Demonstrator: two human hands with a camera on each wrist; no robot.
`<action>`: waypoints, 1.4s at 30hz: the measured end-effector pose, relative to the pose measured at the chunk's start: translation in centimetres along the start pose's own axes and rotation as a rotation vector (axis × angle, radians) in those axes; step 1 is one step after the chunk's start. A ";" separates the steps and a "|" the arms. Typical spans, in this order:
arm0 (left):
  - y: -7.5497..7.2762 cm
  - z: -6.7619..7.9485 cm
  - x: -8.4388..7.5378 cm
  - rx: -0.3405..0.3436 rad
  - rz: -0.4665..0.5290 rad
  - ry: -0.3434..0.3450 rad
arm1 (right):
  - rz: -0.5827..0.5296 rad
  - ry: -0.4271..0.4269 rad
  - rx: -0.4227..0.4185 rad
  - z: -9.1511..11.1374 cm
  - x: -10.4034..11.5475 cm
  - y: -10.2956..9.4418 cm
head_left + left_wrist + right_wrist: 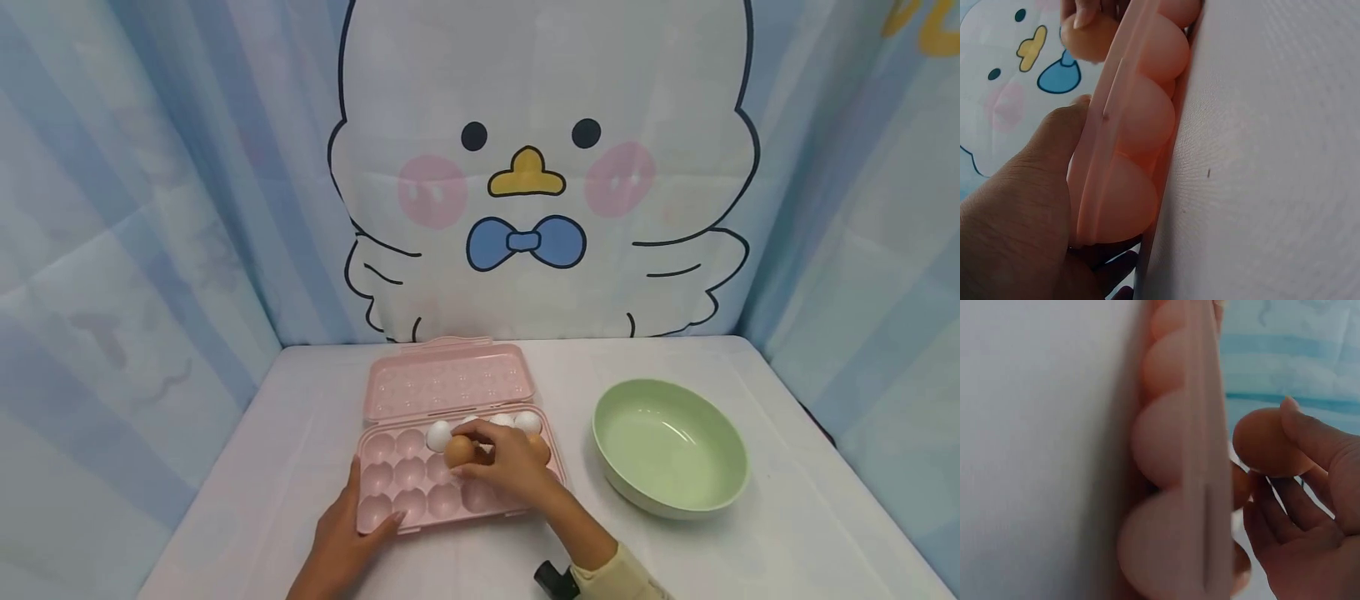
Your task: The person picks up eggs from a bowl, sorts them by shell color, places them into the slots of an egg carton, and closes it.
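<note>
A pink plastic egg box (409, 473) lies on the table with its lid folded back. My left hand (345, 529) holds the box at its near left corner, thumb over the front rim and fingers along the left side. Between thumb and fingertips, my right hand (517, 462) pinches a brown egg (459, 452); in the right wrist view this egg (1266, 442) is up above the box's rim. White eggs, among them one at the left (438, 436), fill part of the back row. Another brown egg (539, 448) sits at the right, partly hidden by my right hand.
To the right of the box stands a light green bowl (667, 450). The lid (450, 383) lies flat toward the back of the white table (247, 500). Behind it hangs a curtain (525, 308) with a cartoon bird. A black strap piece (557, 581) shows at the right wrist.
</note>
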State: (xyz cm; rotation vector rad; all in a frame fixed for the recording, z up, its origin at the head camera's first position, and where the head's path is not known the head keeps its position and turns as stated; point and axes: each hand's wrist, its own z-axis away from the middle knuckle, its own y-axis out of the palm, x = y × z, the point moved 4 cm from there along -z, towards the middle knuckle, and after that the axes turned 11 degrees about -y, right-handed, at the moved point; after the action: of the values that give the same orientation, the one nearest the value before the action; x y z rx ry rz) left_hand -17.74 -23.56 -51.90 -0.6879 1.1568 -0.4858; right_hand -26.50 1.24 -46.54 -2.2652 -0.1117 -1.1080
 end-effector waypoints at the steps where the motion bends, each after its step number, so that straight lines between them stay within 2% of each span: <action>1: 0.0 0.0 0.0 0.005 0.001 -0.005 | 0.026 -0.009 0.008 -0.1 0.0 0.4; 4: 0.1 -0.1 0.0 0.009 0.004 -0.004 | 0.081 -0.025 0.023 -0.3 -0.2 1.5; 12: -0.2 0.0 0.1 -0.029 -0.004 0.061 | 0.205 -0.039 0.016 -0.8 -0.6 3.5; 19: -0.1 0.0 0.0 -0.017 -0.006 0.032 | 0.369 -0.033 0.049 -0.9 -0.7 4.2; 28: -0.2 0.0 -0.3 -0.016 -0.020 0.024 | 0.385 0.000 0.086 -0.9 -0.2 4.0; 32: -0.6 0.2 -0.5 -0.012 -0.042 0.062 | 0.325 -0.018 0.120 -1.2 0.3 2.7; 36: -1.7 0.5 -1.1 0.026 -0.090 0.088 | 0.228 0.012 0.128 -2.4 0.8 -0.7; 39: -3.6 0.1 -2.3 0.053 -0.146 0.087 | 0.174 0.100 0.119 -4.0 0.4 -4.3; 42: -6.2 -1.8 -4.4 0.051 -0.176 0.143 | 0.096 0.286 0.076 -5.5 -1.4 -8.1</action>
State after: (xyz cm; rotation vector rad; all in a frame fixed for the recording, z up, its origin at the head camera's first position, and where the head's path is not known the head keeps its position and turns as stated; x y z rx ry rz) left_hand -20.90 -25.38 -45.04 -0.7228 1.2190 -0.7204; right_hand -33.81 5.03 -41.04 -2.0005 0.0686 -1.3388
